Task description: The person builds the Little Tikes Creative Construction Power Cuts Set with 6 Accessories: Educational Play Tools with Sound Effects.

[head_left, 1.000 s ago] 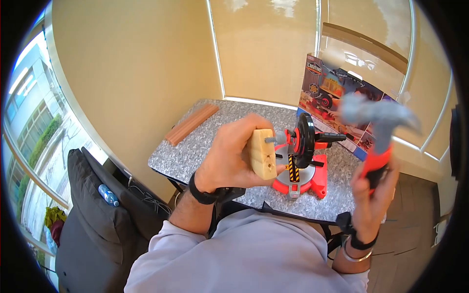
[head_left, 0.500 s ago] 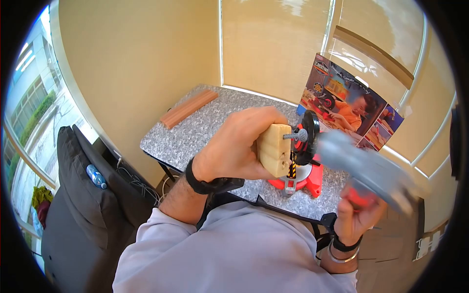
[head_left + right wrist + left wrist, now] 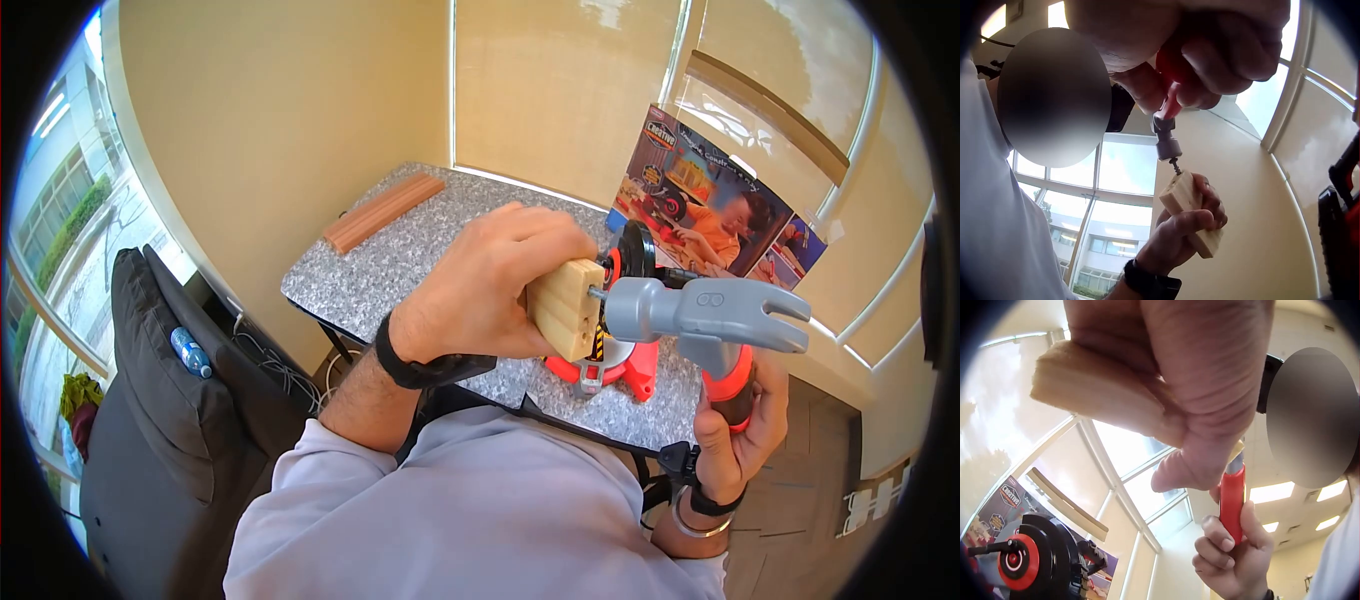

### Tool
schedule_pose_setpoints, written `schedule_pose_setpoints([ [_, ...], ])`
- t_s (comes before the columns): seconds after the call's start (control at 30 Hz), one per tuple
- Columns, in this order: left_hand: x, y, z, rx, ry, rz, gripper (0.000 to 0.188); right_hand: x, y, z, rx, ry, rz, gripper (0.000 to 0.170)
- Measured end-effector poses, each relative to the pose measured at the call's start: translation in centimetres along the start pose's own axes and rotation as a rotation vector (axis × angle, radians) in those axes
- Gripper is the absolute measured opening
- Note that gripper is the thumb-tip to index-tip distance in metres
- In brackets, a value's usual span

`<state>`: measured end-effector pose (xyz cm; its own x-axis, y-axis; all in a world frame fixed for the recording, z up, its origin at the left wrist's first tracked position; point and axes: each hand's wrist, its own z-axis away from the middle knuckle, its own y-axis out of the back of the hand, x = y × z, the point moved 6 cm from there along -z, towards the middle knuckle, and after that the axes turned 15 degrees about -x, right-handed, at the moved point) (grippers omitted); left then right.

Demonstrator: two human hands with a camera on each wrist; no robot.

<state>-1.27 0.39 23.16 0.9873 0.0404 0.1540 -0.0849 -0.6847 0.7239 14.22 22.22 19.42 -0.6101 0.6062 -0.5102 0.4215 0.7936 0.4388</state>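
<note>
The left hand point(image 3: 495, 285) grips a pale wooden block point(image 3: 566, 308), fingers over its top and thumb beneath. A grey screw point(image 3: 1175, 167) sticks out of the block's end, where small holes show. The right hand point(image 3: 742, 430) holds a toy hammer by its red and black handle point(image 3: 730, 385). The grey hammer head point(image 3: 715, 308) meets the screw's outer end, its claw pointing away to the right. In the right wrist view the striking face sits right at the screw, and the left hand point(image 3: 1182, 231) wraps the block.
Behind the block, a red and black toy saw point(image 3: 635, 255) stands on the speckled table point(image 3: 490, 190). Brown grooved planks point(image 3: 385, 212) lie at the table's back left. A printed box point(image 3: 700, 200) stands at the back right. A dark cushioned seat point(image 3: 170, 400) with a bottle point(image 3: 191, 352) is at left.
The hammer has swung left, its head now against the screw instead of apart from it. The left hand and block have shifted slightly right. Less of the screw shows.
</note>
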Motion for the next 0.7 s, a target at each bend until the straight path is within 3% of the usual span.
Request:
schedule_pose_setpoints([
  [0.1, -0.1, 0.0, 0.1, 0.018, 0.002, 0.028, 0.048, 0.7, 0.6, 1.3, 0.075, 0.071, 0.155, 0.078],
  [0.23, -0.3, -0.1, 0.1, 0.022, 0.028, 0.026, 0.046, 1.6, 0.6, 3.6, 0.235, 0.16, 0.015, 0.071],
  [0.3, -0.1, -0.1, 0.1, 0.024, 0.028, 0.036, 0.045, 6.0, 1.5, 6.9, 0.359, -0.076, -0.299, 0.068],
  [0.33, 0.0, -0.1, 0.1, 0.022, 0.03, 0.046, 0.045, 0.5, -0.4, 2.6, 0.173, 0.099, 0.206, 0.07],
  [0.37, 0.0, -0.2, 0.0, 0.024, 0.028, 0.046, 0.045, -0.7, -0.6, 1.0, -0.129, 0.129, 0.447, 0.071],
  [0.47, 0.2, -0.2, -0.2, 0.019, -0.027, 0.057, 0.045, 1.0, -1.3, 2.2, -0.049, 0.123, 0.363, 0.066],
  [0.53, 0.2, -0.3, -0.1, 0.014, -0.017, 0.027, 0.049, 1.4, -0.7, 2.7, 0.227, 0.261, -0.031, 0.066],
  [0.57, 0.1, -0.4, -0.1, 0.015, -0.013, 0.03, 0.049, 0.7, -0.4, 2.3, 0.224, 0.258, -0.031, 0.066],
  [0.63, 0.3, -0.4, -0.2, 0.057, -0.07, 0.062, 0.051, -0.9, -1.8, -0.2, -0.204, 0.099, 0.43, 0.058],
  [0.7, 0.0, -0.9, -0.2, 0.061, -0.072, 0.065, 0.051, -0.8, -2.6, -0.7, -0.284, 0.04, 0.374, 0.057],
])
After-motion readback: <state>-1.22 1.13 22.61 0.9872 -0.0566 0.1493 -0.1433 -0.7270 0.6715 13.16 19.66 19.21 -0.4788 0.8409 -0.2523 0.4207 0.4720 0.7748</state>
